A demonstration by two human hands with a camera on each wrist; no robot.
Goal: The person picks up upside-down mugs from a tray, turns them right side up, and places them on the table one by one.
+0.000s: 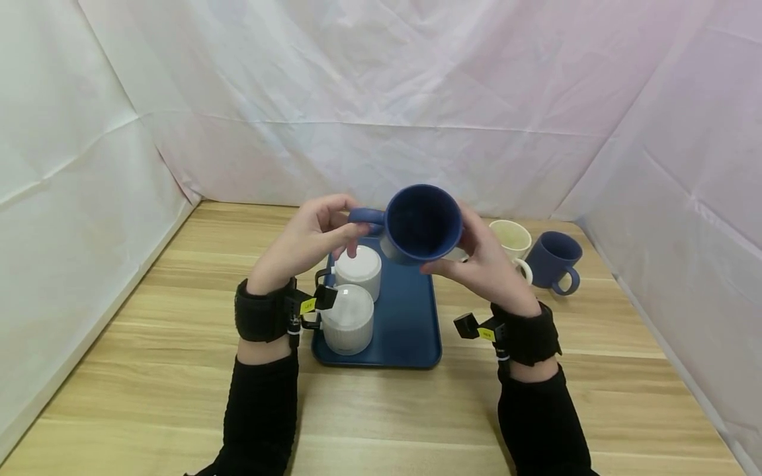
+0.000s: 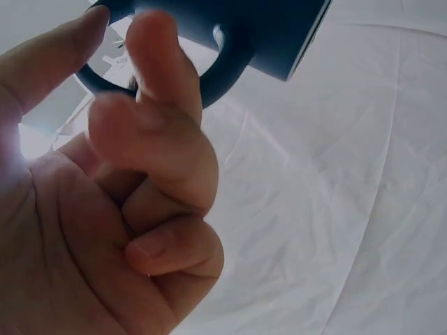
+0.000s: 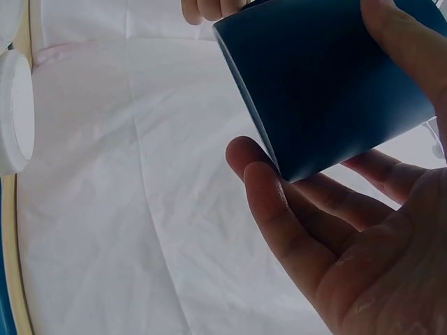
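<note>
Head view: dark blue mug (image 1: pixel 423 223) held tilted above blue tray (image 1: pixel 405 317), left hand (image 1: pixel 309 241) pinching its handle, right hand (image 1: pixel 482 261) cupping its side. Left wrist: fingers (image 2: pixel 157 91) curled round handle. Right wrist: fingers (image 3: pixel 293 223) wrapped under mug body.

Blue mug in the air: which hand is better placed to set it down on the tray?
Probably the left hand: it pinches the blue mug's handle, directly above the tray. The right hand only cradles the mug's body.
</note>
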